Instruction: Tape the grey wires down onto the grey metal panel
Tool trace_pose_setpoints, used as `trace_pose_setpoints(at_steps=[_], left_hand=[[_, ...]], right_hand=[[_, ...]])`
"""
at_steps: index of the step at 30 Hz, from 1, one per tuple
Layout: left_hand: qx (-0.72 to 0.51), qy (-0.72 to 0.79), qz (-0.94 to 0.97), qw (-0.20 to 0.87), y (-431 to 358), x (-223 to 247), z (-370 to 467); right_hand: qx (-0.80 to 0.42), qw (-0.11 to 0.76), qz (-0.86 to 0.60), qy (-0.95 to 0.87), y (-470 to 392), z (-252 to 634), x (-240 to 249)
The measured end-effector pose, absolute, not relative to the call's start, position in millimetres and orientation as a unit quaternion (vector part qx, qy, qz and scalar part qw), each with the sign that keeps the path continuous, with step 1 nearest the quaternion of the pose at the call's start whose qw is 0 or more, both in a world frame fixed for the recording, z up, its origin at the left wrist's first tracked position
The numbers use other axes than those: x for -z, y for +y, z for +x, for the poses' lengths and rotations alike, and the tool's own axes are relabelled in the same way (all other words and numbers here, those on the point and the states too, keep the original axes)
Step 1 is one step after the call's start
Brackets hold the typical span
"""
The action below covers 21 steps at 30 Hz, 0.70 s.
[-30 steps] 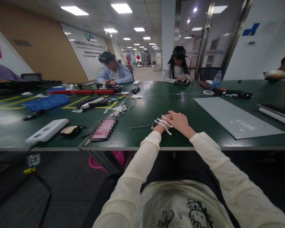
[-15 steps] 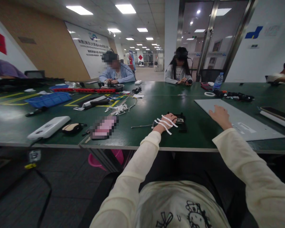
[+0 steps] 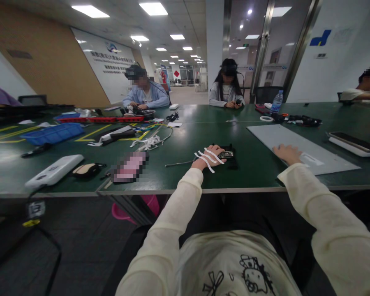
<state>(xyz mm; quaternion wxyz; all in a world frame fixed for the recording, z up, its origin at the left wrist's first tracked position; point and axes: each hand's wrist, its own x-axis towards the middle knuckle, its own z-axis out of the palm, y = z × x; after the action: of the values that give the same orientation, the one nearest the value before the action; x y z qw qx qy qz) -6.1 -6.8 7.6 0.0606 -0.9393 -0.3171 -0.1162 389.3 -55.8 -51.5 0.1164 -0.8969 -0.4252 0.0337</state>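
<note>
White strips lie across the back of my left hand [image 3: 210,158], whose fingers are bent over the left part of a black device [image 3: 233,163] on the green table. A small metallic part [image 3: 226,154] shows on the device beside the fingertips; the rest of its left side is hidden under the hand. My right hand [image 3: 288,154] is over the left part of a flat grey board [image 3: 329,161], fingers apart and nothing held. A thin grey cable [image 3: 179,163] runs left from near my left wrist.
Left of my hands are a pink phone-like item [image 3: 129,167], a beige-and-black mouse [image 3: 86,169], a white power bank-like box [image 3: 54,170] and a blue tray [image 3: 53,133]. Bundled white cord [image 3: 151,142] lies behind. A bottle [image 3: 276,102] stands far right. Two people sit across the table [image 3: 197,123].
The view has turned slightly right. My right hand has shifted right over the board and looks lower and flatter. My left hand stays at the black device.
</note>
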Motion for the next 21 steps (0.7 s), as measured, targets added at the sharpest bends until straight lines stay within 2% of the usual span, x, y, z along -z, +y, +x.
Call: trace_pose_setpoints(at_steps=[13, 21], left_hand=[[0.117, -0.328, -0.933, 0.093, -11, -30, -5], [0.179, -0.284, -0.935, 0.114, 3, -67, -31]], right_hand=[[-0.010, 0.073, -0.851, -0.520, -63, 355, 43], [0.050, 0.040, -0.742, -0.668, -65, 322, 44]])
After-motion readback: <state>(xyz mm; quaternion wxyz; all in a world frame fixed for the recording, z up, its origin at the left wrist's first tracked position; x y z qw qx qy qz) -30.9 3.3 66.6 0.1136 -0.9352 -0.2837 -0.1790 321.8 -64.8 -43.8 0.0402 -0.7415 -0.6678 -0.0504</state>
